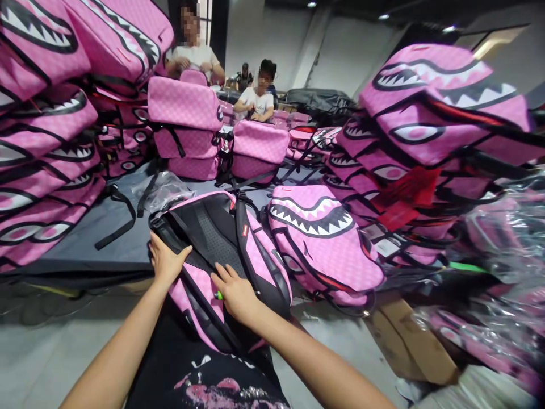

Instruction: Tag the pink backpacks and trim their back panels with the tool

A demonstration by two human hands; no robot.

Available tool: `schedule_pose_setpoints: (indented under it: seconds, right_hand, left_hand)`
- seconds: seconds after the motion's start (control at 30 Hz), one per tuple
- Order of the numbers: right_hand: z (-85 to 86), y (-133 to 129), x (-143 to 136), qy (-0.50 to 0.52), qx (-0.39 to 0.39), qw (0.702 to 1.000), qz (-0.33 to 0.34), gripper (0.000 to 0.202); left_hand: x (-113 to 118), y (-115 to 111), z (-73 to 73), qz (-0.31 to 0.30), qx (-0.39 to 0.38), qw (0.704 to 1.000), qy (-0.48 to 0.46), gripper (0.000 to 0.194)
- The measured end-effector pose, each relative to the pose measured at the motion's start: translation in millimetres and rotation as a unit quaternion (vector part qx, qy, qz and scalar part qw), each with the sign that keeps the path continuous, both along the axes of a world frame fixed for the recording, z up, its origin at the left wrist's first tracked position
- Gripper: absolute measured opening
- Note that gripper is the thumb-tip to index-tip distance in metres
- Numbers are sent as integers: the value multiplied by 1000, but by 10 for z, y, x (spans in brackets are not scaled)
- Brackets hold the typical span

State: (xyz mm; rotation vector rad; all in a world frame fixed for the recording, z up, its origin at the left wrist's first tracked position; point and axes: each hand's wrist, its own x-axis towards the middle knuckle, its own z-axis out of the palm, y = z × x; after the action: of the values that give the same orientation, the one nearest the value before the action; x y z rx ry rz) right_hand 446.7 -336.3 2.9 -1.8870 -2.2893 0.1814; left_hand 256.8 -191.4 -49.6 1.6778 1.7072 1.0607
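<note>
Backpack [217, 238] positioning seems in hand: your left hand [167, 258] clasps its left edge, your right hand [235, 292] rests mid-panel, grip unclear; next calls for steadying that edge.

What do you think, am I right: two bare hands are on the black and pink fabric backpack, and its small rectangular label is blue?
Almost: in the head view, the small rectangular label on the black and pink fabric backpack is red, not blue.
</note>
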Motion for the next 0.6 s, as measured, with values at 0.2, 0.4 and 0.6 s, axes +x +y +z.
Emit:
schedule_pose_setpoints:
  seconds: [0.2, 0.4, 0.6]
  right_hand:
    - [287, 313, 419, -33, 29, 968, -247, 44]
    - [-29, 56, 896, -20, -41, 962, -270, 42]
    - [-533, -106, 444, 30, -33, 948, -314, 55]
  left_hand:
    - [-177, 336, -100, 50, 41, 991, 115, 105]
    - [-428, 433, 88, 79, 143, 960, 227, 101]
    - [488, 375, 537, -301, 327, 842, 306, 44]
